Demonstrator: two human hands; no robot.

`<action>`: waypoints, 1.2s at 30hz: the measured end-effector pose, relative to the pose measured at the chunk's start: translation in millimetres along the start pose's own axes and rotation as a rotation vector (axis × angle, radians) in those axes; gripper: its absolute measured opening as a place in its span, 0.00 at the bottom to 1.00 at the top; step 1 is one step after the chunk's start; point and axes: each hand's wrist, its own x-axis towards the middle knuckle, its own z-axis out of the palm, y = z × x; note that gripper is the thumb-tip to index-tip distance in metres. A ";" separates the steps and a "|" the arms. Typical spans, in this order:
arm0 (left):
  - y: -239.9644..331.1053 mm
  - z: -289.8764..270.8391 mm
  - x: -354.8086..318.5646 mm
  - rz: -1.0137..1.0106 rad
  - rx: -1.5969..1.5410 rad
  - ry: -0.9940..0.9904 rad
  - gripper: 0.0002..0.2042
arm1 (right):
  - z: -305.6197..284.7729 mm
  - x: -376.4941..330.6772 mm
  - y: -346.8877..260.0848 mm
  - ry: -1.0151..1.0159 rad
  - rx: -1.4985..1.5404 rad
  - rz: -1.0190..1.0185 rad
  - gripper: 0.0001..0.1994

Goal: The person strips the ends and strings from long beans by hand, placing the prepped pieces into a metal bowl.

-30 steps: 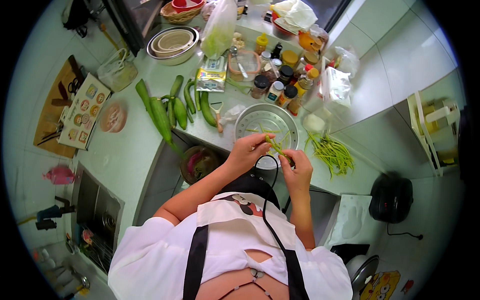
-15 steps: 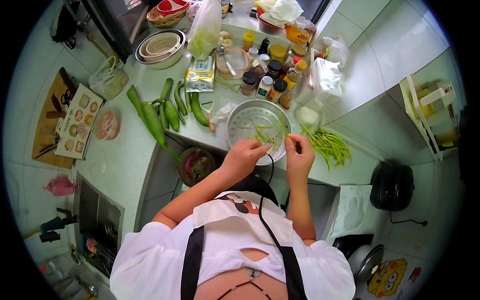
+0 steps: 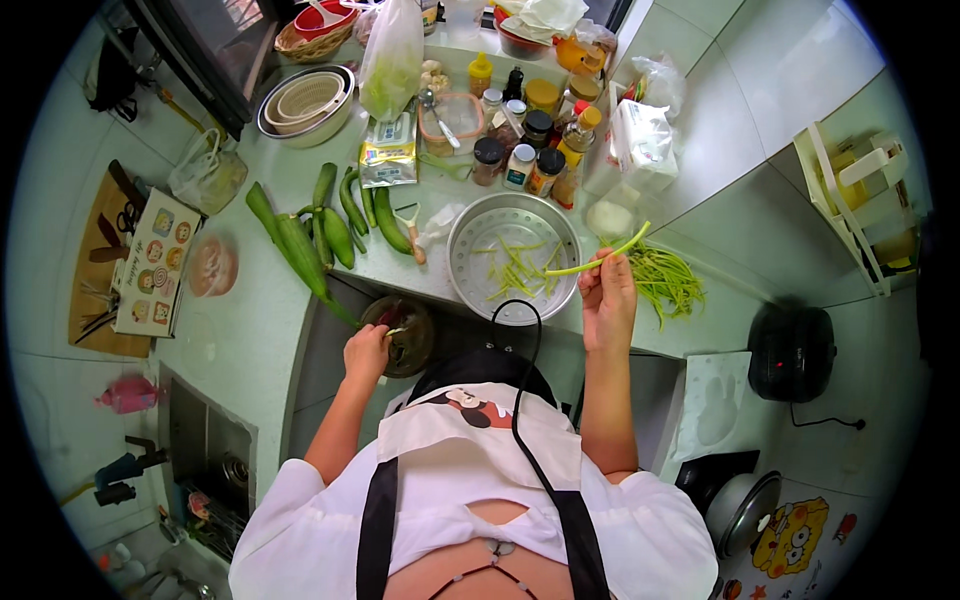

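My right hand pinches a long thin green stalk, which points up to the right beside the metal basin. Inside the basin, which has a dotted bottom, lie several short cut green stalk pieces. Over the rim of a round waste bin, my left hand is closed, with a small pale scrap at its fingertips. A bundle of the same green stalks rests on the counter, right of my right hand.
Left of the basin are a peeler, cucumbers and a long green gourd. Behind stand spice jars and bottles, a foil packet and stacked bowls. A black cable hangs between my arms.
My left hand has moved from over the basin down left to the waste bin. My right hand has shifted slightly right and up, with the stalk now tilted to the right.
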 end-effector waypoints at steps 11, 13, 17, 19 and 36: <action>-37.2 33.5 -12.1 -0.140 0.143 -0.175 0.11 | 9.3 -10.3 -2.4 -0.005 -0.081 0.024 0.07; -19.0 21.9 1.9 -0.065 0.062 -0.194 0.11 | 8.1 -11.8 -2.4 -0.022 -0.127 0.020 0.07; 72.5 -39.9 39.2 0.197 -0.311 0.056 0.09 | 8.8 -16.6 0.5 -0.031 -0.248 -0.025 0.07; 110.3 -63.0 48.8 0.323 -0.463 0.056 0.10 | 11.4 -18.5 2.0 -0.021 -0.318 -0.040 0.06; 193.8 -77.8 49.3 0.708 -0.379 -0.095 0.06 | 5.1 -23.5 -14.3 -0.126 -0.364 0.066 0.06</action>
